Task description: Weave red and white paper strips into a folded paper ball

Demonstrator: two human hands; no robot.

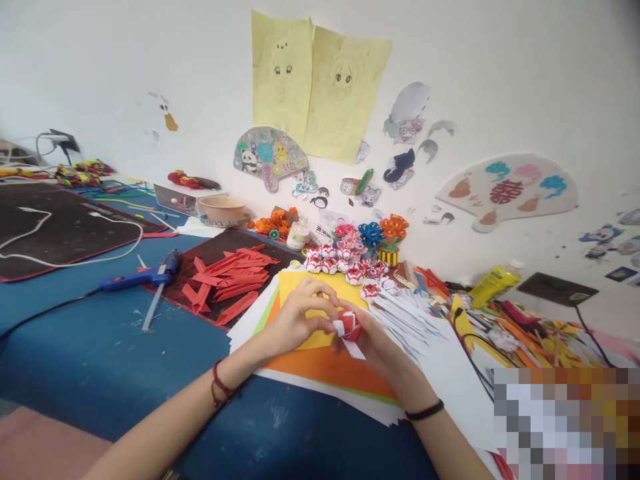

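Observation:
Between my two hands is a small red and white folded-paper ball (351, 327), with a white strip end sticking out below it. My right hand (377, 343) is closed around its right side. On the left side, my left hand (305, 317) pinches the ball's white paper edge between thumb and fingers. Beneath my hands lies a stack of coloured paper sheets (295, 365), yellow and orange on top. Several finished red and white paper balls (355, 275) sit just beyond. White folded strips (403, 320) fan out to the right, and red folded strips (235, 277) are piled to the left.
A blue glue gun (145, 277) with its cord lies at left on the blue table (90, 347). A bowl (223, 210), a small white bottle (297, 235) and paper flowers (371, 235) stand along the wall. Paper scraps and a yellow bottle (495, 285) crowd the right.

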